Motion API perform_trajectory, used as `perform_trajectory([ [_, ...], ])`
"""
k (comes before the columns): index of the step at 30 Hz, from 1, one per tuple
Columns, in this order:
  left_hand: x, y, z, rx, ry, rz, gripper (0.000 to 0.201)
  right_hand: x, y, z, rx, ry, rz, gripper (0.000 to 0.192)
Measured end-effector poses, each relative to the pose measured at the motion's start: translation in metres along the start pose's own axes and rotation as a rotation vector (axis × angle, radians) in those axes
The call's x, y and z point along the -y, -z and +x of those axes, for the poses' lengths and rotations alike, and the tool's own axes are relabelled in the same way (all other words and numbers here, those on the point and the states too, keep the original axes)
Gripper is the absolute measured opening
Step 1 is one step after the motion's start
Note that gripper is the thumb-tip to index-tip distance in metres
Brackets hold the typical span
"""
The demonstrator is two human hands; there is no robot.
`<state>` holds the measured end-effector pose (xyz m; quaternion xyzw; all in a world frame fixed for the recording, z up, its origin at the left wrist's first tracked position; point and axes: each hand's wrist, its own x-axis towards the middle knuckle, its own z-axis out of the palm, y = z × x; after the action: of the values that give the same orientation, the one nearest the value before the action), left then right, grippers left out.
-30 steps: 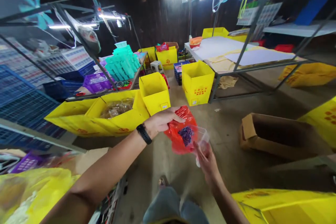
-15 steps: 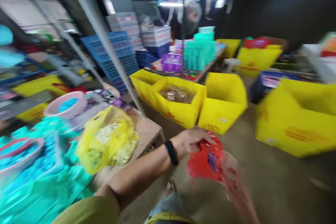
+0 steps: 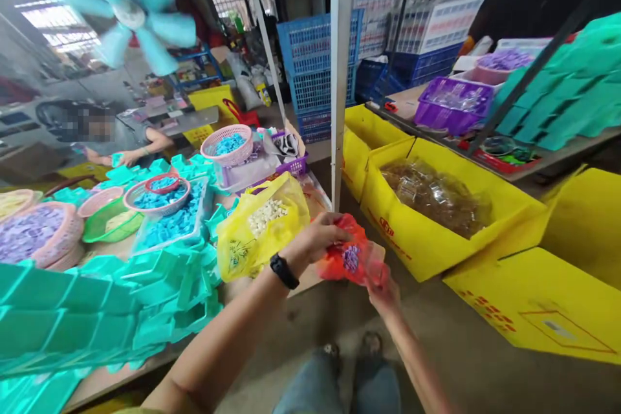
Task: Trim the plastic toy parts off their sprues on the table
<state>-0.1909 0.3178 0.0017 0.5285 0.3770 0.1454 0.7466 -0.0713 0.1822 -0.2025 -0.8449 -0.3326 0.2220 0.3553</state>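
Head view, single entry.

Left hand: fingers curled shut over the top of a red bag, gripping it from above; black watch on the wrist.

Right hand: comes up from below, fingertips pinched on the lower right edge of the same bag, where a clear bag lies against the red. Which of the two layers it grips cannot be told.

Red bag: held in the air between both hands, over the floor, just off the corner of the table. Small purple bits show through its middle. Long axis runs roughly left to right, tilting down toward the right hand. The left hand covers more of it; the right has only the edge.

Nearby stock:
- Yellow bag of pale pieces, on the table just left of the left hand.
- Teal trays, stacked and spread over the table.
- Pink baskets of blue pieces, further back.
- Yellow bin with clear packets, right of the hands.

Another person sits at the far left.
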Motion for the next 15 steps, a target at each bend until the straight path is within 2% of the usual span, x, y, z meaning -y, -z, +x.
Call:
perform_trajectory([
  [4, 0.014, 0.042, 0.01, -0.439, -0.024, 0.301, 0.03, 0.014, -0.014, 0.041, 0.156, 0.027, -0.066, 0.041],
  [7, 0.041, 0.055, 0.005, -0.692, -0.171, 0.398, 0.05, 0.021, -0.009, 0.059, 0.236, 0.049, -0.135, 0.043],
  [9, 0.067, 0.053, 0.001, -0.906, -0.336, 0.488, 0.064, 0.027, -0.004, 0.065, 0.274, 0.078, -0.19, 0.047],
  [11, 0.093, 0.043, -0.003, -1.132, -0.364, 0.493, 0.07, 0.033, 0.0, 0.068, 0.3, 0.109, -0.252, 0.051],
  [13, 0.111, 0.03, -0.01, -1.246, -0.316, 0.442, 0.066, 0.041, 0.005, 0.069, 0.32, 0.137, -0.31, 0.054],
  [15, 0.113, 0.018, -0.024, -1.236, -0.345, 0.41, 0.056, 0.051, 0.009, 0.071, 0.336, 0.188, -0.412, 0.056],
])
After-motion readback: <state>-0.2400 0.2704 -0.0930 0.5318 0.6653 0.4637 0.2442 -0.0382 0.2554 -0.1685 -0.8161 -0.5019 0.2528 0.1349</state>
